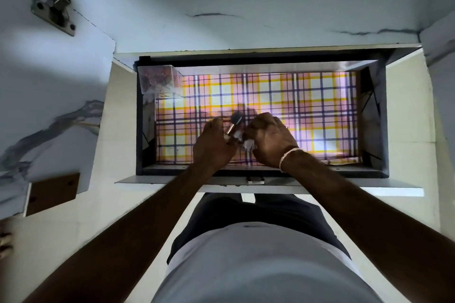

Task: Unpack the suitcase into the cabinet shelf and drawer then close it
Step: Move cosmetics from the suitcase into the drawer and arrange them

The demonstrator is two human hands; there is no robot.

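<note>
between both hands (242, 141), small bottles (234, 128), over drawer (270, 76)

Open drawer (261, 174) below the cabinet shelf (246, 7), lined with a sheet (283, 96). A box (158, 80) sits in the drawer's far left corner. Both hands, left hand (214, 147) and right hand (272, 141), hold small bottles (236, 130) over the near middle.

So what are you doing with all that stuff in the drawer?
A person is leaning over the open dark-walled drawer, which is lined with pink, yellow and purple checked paper. Both hands are down inside it: the left hand and the right hand each hold small shiny metallic bottles bunched between them, just above the lining. A clear plastic box sits in the drawer's far left corner.
</note>
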